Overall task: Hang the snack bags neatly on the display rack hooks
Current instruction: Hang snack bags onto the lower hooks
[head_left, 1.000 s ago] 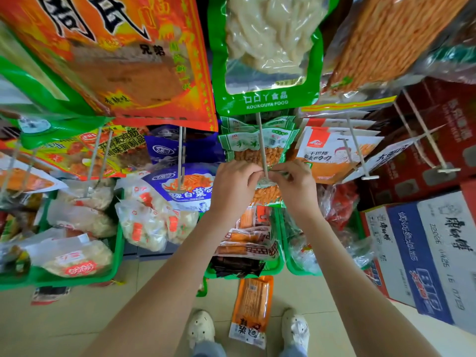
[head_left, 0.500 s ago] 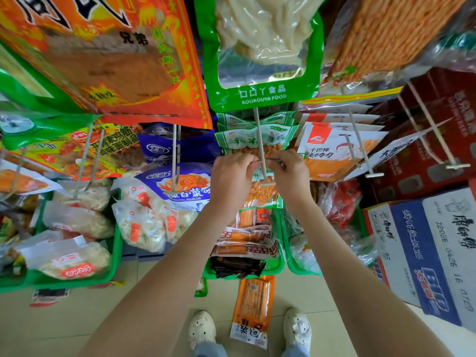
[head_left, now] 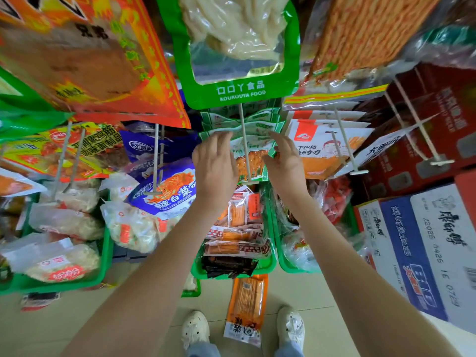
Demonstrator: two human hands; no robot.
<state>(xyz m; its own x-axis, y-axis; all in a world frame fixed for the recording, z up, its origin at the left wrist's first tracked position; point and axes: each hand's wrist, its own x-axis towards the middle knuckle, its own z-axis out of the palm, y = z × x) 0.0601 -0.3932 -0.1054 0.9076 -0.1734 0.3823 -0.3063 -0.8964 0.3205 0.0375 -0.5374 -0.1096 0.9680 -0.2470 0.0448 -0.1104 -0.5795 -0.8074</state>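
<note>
Our left hand [head_left: 215,161] and right hand [head_left: 283,161], fingers straight, press the green snack bag [head_left: 257,150] on its hook [head_left: 243,130]
Pushing unevenly, we could skew it

A small grocery shop — packaged snack bags [head_left: 247,130] hang in rows on display hooks [head_left: 245,145], green baskets [head_left: 268,266] hold more packets, shipping cartons [head_left: 422,253] stacked beside.

One view only, from a wide-angle camera on the person's head. It faces the display rack and tilts steeply down (straight lines bow toward the edges). The rack hook [head_left: 244,140] and hanging snack bags [head_left: 257,127] sit very near the lens, filling the upper half. The floor [head_left: 322,300] and the person's shoes [head_left: 195,328] show directly below.
</note>
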